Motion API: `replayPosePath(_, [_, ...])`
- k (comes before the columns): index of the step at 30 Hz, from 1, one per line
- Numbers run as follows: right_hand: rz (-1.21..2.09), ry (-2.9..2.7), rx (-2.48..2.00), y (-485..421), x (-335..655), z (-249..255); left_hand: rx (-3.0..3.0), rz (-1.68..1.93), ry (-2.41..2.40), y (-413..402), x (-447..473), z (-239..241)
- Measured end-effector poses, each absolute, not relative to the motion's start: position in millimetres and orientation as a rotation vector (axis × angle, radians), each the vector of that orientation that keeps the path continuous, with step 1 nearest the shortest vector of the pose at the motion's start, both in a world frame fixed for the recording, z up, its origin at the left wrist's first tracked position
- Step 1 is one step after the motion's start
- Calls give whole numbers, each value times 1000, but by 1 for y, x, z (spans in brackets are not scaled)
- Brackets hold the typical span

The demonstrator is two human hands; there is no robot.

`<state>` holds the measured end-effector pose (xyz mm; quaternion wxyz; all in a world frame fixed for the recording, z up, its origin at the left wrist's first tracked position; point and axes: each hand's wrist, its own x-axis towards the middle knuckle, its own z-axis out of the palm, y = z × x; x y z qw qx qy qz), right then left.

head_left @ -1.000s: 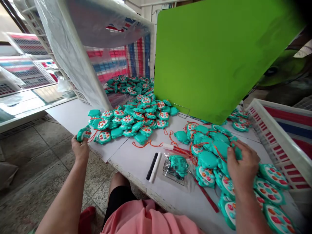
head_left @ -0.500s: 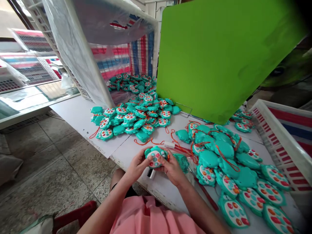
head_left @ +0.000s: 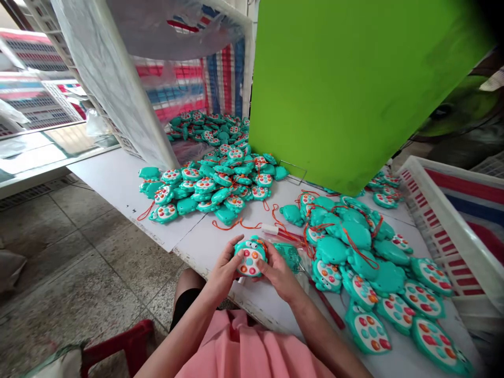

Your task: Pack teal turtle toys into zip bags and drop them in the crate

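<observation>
Between my two hands is a teal animal-shaped button toy (head_left: 250, 258), its white face with red, orange and teal buttons turned up toward me and its eyes at the far edge. My left hand (head_left: 226, 269) grips its left side, the thumb lying on the face. My right hand (head_left: 276, 269) closes on the right side, its thumb near the lower buttons. The fingers beneath are hidden. Just right of my hands lies a clear bag with a teal piece (head_left: 289, 256). Orange cord loops (head_left: 284, 224) and a white-tipped pen-like item (head_left: 271, 229) lie beyond.
Similar toys form a left pile (head_left: 205, 185) spilling from a tipped, plastic-lined crate (head_left: 151, 113). Another pile (head_left: 352, 239), with orange cords, covers the right side. A green board (head_left: 334, 94) stands behind. A white crate (head_left: 437, 220) is at right, a red stool (head_left: 122, 344) at lower left.
The toy has turned in my hands, so its eyes now point away from me rather than to the right. The view has shifted slightly; the piles look unchanged.
</observation>
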<state>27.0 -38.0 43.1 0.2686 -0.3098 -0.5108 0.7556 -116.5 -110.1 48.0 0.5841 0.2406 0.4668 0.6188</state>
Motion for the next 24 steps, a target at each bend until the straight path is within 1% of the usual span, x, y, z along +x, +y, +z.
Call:
replayPosePath(4, [1922, -1392, -900, -41, 27, 41, 704, 1417, 1093, -112, -111, 48])
replayPosePath(8, [1823, -1439, -871, -39, 30, 37, 849, 1389, 1121, -112, -111, 42])
replayPosePath(13, [2106, -1269, -830, -40, 33, 35, 879, 1403, 1181, -112, -111, 41])
replayPosePath(17, [2109, -1362, -791, -40, 35, 40, 793, 1439, 1153, -114, -112, 45])
replayPosePath(20, [1936, -1592, -720, -39, 37, 45, 662, 1478, 1114, -114, -113, 46])
replayPosePath(24, [1337, -2061, -671, -39, 40, 48, 496, 1483, 1014, -114, -115, 47])
